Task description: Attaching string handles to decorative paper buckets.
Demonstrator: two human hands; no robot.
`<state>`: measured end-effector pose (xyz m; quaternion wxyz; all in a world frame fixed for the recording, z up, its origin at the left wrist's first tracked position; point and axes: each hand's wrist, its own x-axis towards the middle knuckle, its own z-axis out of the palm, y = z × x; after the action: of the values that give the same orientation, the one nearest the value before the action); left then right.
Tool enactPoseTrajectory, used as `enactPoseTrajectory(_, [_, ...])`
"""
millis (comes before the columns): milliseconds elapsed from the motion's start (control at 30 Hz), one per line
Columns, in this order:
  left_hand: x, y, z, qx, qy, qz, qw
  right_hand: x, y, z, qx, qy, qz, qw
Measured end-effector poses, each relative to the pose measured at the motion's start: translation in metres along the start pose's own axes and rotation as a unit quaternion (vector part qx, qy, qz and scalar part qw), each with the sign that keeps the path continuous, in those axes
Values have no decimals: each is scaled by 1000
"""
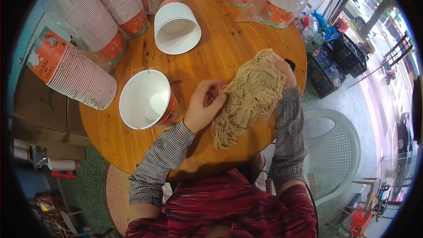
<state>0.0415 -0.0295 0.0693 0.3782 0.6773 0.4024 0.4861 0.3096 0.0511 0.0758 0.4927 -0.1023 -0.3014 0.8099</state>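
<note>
Head view: beige string bundle held up over table, right grip closed on its upper right end; left grip half curled at its left side, thumb at the strands, can't tell if pinching any; open white-lined bucket on table left of left grip, white nested bucket stack beyond it

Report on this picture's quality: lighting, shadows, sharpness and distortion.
Head view: fisheye blackens the corners; daylight washes out the street at right. Head view, centre: the tan yarn is sharp enough to show separate strands. Head view, lower middle: shadow darkens the near edge of the wooden table. Head view, upper right: pale sheen on the clear plastic bag.
</note>
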Motion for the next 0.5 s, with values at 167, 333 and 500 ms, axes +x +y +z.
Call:
enactPoseTrajectory(167, [-5,21,9,123,-34,200,972,3,-3,35,-45,10,32,998])
enactPoseTrajectory(333, [2,6,35,98,-33,118,988,8,15,42,19,8,37,999])
enactPoseTrajectory(500, [17,-5,30,-48,-65,82,993,11,29,27,90,-38,51,994])
